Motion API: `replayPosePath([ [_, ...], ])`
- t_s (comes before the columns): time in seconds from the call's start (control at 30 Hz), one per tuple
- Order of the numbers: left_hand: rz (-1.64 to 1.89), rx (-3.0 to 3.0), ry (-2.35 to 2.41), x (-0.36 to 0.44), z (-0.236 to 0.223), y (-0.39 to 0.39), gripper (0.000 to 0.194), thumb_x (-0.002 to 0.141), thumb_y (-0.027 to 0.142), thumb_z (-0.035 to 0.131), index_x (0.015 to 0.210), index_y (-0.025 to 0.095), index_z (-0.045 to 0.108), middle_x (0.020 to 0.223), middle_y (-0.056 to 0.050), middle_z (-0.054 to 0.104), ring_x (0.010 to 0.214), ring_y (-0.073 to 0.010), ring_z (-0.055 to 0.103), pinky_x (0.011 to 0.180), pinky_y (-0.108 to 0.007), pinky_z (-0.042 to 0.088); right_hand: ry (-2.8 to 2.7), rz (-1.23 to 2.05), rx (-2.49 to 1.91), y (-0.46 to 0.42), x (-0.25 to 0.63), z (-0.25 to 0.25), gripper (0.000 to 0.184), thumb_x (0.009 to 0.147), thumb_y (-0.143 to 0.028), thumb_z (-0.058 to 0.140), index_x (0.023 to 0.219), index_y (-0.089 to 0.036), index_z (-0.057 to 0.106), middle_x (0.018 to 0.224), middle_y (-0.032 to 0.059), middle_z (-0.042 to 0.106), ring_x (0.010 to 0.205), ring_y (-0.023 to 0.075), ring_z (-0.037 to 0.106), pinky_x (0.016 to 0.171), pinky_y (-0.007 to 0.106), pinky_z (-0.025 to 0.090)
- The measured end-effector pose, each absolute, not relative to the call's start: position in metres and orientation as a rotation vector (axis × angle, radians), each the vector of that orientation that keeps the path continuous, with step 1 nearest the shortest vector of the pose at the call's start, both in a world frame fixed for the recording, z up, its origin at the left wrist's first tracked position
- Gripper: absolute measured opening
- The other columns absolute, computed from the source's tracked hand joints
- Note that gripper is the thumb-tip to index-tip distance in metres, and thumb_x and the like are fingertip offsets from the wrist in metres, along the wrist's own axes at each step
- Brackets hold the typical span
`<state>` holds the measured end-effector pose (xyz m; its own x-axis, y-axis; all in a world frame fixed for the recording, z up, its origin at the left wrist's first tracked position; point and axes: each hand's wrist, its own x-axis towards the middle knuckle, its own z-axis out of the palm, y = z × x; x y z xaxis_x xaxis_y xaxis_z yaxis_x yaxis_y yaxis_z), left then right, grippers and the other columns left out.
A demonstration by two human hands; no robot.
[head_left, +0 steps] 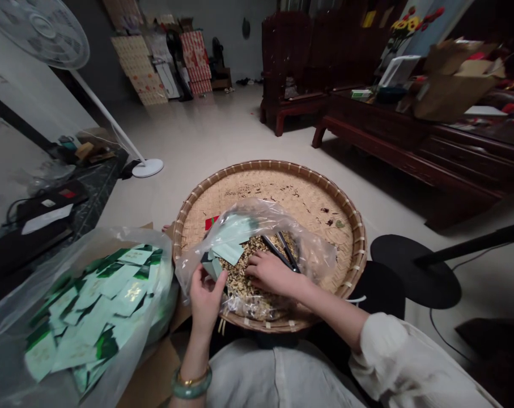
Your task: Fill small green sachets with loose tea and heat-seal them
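Observation:
My left hand (206, 301) holds a small pale green sachet (213, 267) between its fingers, at the edge of a clear plastic bag (257, 221). My right hand (271, 273) lies inside that bag on a heap of dried, crumbly flower or tea material (243, 277). Its fingers are close to a black pair of tongs or scissors (280, 252). Other pale green sachets (229, 238) lie in the bag. The bag rests on a round woven bamboo tray (311, 198). To the left, a large plastic bag (90, 306) holds several green-and-white sachets.
A cardboard box (152, 368) lies under the large bag. A dark stone ledge (86, 192) with clutter runs along the left. A fan (112, 122) stands behind it. Dark wooden furniture with cartons (452, 85) stands at the right, and a black round stand base (413, 271) sits near the tray.

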<state>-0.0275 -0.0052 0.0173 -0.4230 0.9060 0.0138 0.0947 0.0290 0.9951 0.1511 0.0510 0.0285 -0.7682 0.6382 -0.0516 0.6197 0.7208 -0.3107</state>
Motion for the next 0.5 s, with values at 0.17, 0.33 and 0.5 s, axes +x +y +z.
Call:
replayPosePath([
  [0.17,1.42,1.042,1.595,-0.023,0.01,-0.004,0.061,0.063,0.039,0.075,0.113,0.015,0.05,0.114,-0.015,0.061,0.096,-0.0233,0.064,0.085,-0.037,0.052,-2.624,0.647,-1.238,0.043,0.187,0.029,0.046,0.08,-0.026,0.065,0.124,-0.019,0.054,0.119,0.0123,0.055,0.113,0.0259,0.048,0.093,0.039,0.042],
  [0.33,1.353,1.19,1.629,-0.022,0.006,-0.005,0.065,0.063,0.039,0.075,0.118,0.016,0.048,0.118,-0.013,0.057,0.095,-0.0216,0.064,0.084,-0.035,0.053,-2.536,0.815,-1.386,0.039,0.184,0.022,0.073,0.068,-0.024,0.076,0.134,-0.018,0.045,0.122,0.014,0.053,0.116,0.0286,0.047,0.095,0.04,0.042],
  [0.5,1.321,1.268,1.636,-0.023,0.0,-0.005,0.061,0.064,0.039,0.074,0.115,0.017,0.05,0.113,-0.011,0.057,0.101,-0.0225,0.061,0.087,-0.035,0.053,-2.453,0.863,-1.362,0.043,0.175,0.024,0.058,0.073,-0.02,0.071,0.128,-0.019,0.052,0.121,0.0124,0.054,0.116,0.0255,0.049,0.096,0.036,0.04],
])
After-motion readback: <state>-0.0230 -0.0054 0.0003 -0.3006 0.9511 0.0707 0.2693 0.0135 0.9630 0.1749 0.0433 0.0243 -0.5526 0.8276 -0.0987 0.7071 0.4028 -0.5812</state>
